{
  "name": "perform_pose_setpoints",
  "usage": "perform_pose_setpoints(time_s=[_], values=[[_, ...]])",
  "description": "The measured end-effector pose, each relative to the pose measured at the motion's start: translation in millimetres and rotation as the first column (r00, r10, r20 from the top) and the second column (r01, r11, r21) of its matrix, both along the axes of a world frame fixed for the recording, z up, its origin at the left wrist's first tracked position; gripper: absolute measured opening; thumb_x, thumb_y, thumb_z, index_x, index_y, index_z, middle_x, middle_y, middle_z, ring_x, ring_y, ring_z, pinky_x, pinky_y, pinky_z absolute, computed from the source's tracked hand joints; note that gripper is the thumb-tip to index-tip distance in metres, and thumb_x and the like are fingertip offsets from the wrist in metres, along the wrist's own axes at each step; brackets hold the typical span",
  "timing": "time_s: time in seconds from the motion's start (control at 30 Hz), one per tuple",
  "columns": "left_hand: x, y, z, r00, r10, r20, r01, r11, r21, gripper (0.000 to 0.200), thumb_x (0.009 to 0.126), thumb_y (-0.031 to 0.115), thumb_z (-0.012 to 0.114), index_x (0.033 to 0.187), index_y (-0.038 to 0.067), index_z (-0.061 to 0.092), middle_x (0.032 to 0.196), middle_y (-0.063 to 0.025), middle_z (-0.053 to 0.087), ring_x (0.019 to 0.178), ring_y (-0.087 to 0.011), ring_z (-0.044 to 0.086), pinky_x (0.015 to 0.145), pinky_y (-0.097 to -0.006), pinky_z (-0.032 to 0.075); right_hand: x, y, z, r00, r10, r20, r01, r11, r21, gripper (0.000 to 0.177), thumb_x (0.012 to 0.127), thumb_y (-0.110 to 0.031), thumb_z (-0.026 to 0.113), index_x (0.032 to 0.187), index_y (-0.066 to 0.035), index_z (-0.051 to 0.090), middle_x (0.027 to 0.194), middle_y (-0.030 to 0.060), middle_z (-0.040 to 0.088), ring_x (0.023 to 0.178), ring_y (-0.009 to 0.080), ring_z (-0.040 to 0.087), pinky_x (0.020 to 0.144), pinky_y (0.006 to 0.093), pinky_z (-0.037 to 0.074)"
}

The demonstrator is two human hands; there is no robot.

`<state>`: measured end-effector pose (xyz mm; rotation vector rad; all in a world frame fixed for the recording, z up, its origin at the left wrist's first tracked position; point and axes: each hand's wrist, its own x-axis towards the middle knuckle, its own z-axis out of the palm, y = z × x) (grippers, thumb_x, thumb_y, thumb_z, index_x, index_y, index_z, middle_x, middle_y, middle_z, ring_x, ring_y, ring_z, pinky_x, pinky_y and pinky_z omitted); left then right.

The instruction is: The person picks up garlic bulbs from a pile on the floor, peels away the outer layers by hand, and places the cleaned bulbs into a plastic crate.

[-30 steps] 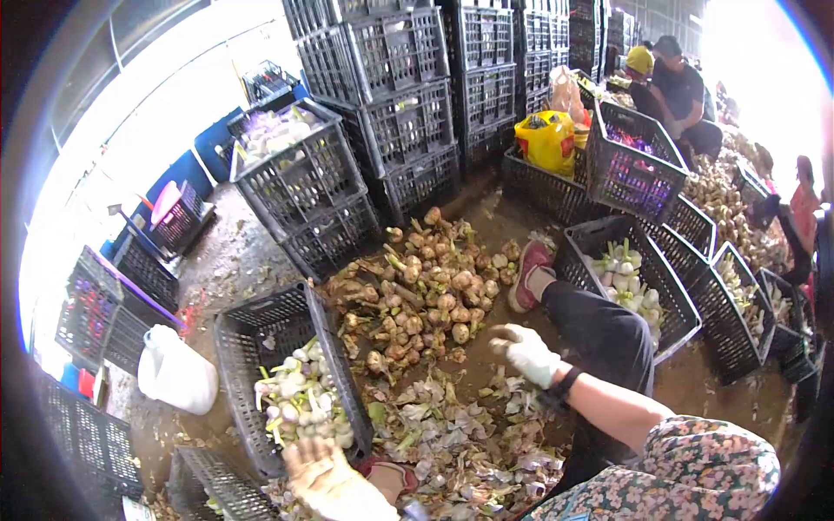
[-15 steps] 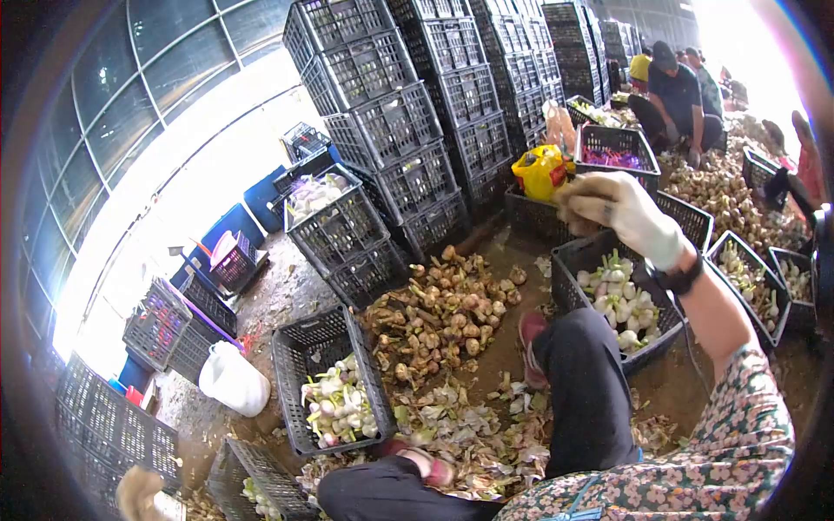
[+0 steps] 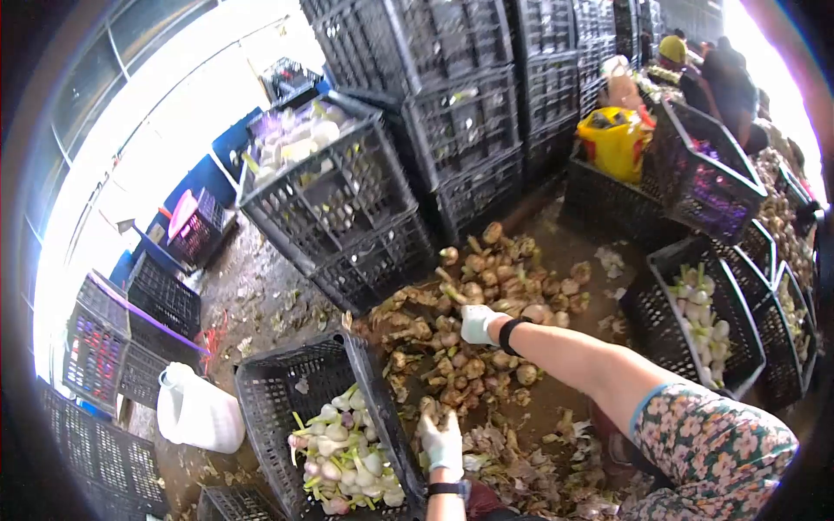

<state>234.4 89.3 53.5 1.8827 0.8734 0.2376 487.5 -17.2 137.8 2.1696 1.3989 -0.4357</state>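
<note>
Both my hands wear white gloves with brown-stained fingers. My right hand (image 3: 479,324) reaches across into a heap of untrimmed garlic bulbs (image 3: 473,365) on the ground. Its fingers blend into the brown bulbs, and I cannot tell whether they grip one. My left hand (image 3: 441,441) is lower, at the near edge of the heap, with thumb and fingers apart. Just left of it stands a black plastic crate (image 3: 378,382), holding cleaned white garlic (image 3: 343,456) with short green stems. Loose garlic skins (image 3: 512,460) lie to the right of my left hand.
Tall stacks of black crates (image 3: 473,130) rise behind the heap. A white jug (image 3: 200,408) stands at the left. On the right are a crate of trimmed garlic (image 3: 756,347), a yellow bag (image 3: 612,148) and a tilted crate (image 3: 708,200). People (image 3: 730,87) sit farther back.
My right hand has come down from the raised position at the right into the heap. My left hand has moved from the lower left corner to the heap's near edge. The view has tilted downward.
</note>
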Motion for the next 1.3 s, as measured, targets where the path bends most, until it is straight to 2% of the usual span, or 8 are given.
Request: perform_pose_setpoints(time_s=[0.07, 0.27, 0.4, 0.57, 0.9, 1.07, 1.13, 1.3], values=[[9, 0, -20, 0.993, 0.014, -0.119, -0.014, 1.0, 0.008, 0.064, 0.088, 0.031, 0.072, 0.141, 0.008, 0.045, 0.149, -0.0239, 0.041, 0.137, -0.0416, 0.041, 0.11, -0.0474, 0.038, 0, 24, -21, 0.477, -0.646, -0.596, 0.848, 0.516, 0.119, 0.049, 0.096, -0.031, 0.063, 0.132, 0.001, 0.056, 0.124, 0.0186, 0.062, 0.11, 0.0327, 0.062, 0.088, 0.0405, 0.053], [36, -3, -43, 0.907, 0.046, -0.419, 0.037, 0.981, 0.188, 0.07, 0.086, 0.028, 0.075, 0.144, 0.009, 0.041, 0.15, -0.0241, 0.03, 0.136, -0.0421, 0.038, 0.107, -0.0574, 0.035, -2, 50, -32, 0.454, -0.74, -0.497, 0.883, 0.449, 0.138, 0.055, 0.092, -0.032, 0.065, 0.135, 0.0, 0.05, 0.133, 0.0225, 0.052, 0.127, 0.0352, 0.05, 0.102, 0.0439, 0.047], [31, 14, -65, 0.993, -0.108, -0.044, 0.117, 0.949, 0.293, 0.067, 0.083, 0.023, 0.077, 0.139, 0.005, 0.044, 0.147, -0.0269, 0.032, 0.13, -0.0441, 0.042, 0.104, -0.055, 0.04, -11, 27, -41, 0.299, -0.457, -0.837, 0.949, 0.235, 0.211, 0.057, 0.084, -0.007, 0.06, 0.138, 0.003, 0.045, 0.135, 0.0289, 0.052, 0.127, 0.0396, 0.05, 0.104, 0.0451, 0.043], [30, 18, -78, 0.997, -0.064, -0.042, 0.073, 0.967, 0.246, 0.063, 0.086, 0.02, 0.074, 0.138, 0.002, 0.042, 0.147, -0.0259, 0.032, 0.13, -0.0409, 0.042, 0.103, -0.0502, 0.042, 5, 63, -29, 0.743, -0.116, -0.659, 0.664, 0.246, 0.706, 0.04, 0.08, -0.008, 0.057, 0.119, 0.0, 0.057, 0.117, 0.0276, 0.061, 0.117, 0.0417, 0.057, 0.095, 0.0463, 0.047], [34, 34, -70, 0.99, -0.132, 0.055, 0.118, 0.971, 0.206, 0.054, 0.088, 0.002, 0.067, 0.138, 0.005, 0.046, 0.138, -0.0167, 0.043, 0.124, -0.0328, 0.049, 0.103, -0.0436, 0.043, 98, 85, 14, 0.938, -0.201, -0.282, 0.342, 0.4, 0.85, 0.029, 0.061, -0.01, 0.065, 0.088, 0.0, 0.065, 0.093, 0.0212, 0.065, 0.098, 0.0394, 0.061, 0.087, 0.0453, 0.051], [80, 33, -12, 0.989, -0.01, 0.147, -0.006, 0.995, 0.104, 0.05, 0.09, 0.001, 0.064, 0.137, 0.004, 0.049, 0.137, -0.0168, 0.046, 0.119, -0.0301, 0.054, 0.102, -0.0399, 0.045, 201, -38, -22, 0.287, -0.817, -0.5, 0.695, -0.181, 0.696, 0.065, 0.08, -0.014, 0.067, 0.141, -0.005, 0.049, 0.124, 0.0242, 0.06, 0.118, 0.0392, 0.057, 0.097, 0.047, 0.048], [108, 36, 3, 0.951, -0.114, 0.287, 0.079, 0.988, 0.131, 0.053, 0.09, -0.002, 0.062, 0.14, 0.0, 0.044, 0.142, -0.0203, 0.042, 0.125, -0.0314, 0.053, 0.104, -0.0432, 0.047, 256, -68, -76, 0.144, -0.674, -0.725, 0.903, -0.21, 0.374, 0.075, 0.087, -0.015, 0.061, 0.155, -0.011, 0.029, 0.137, 0.0229, 0.053, 0.122, 0.0373, 0.056, 0.1, 0.045, 0.047], [208, 33, 52, 0.852, -0.423, 0.308, 0.279, 0.865, 0.416, 0.055, 0.086, 0.001, 0.065, 0.137, 0.0, 0.046, 0.14, -0.0211, 0.046, 0.13, -0.0371, 0.047, 0.11, -0.048, 0.04, 208, -70, -95, 0.433, -0.443, -0.785, 0.885, 0.047, 0.462, 0.069, 0.078, -0.003, 0.058, 0.145, -0.009, 0.046, 0.134, 0.0233, 0.057, 0.121, 0.0343, 0.057, 0.096, 0.0437, 0.048]])
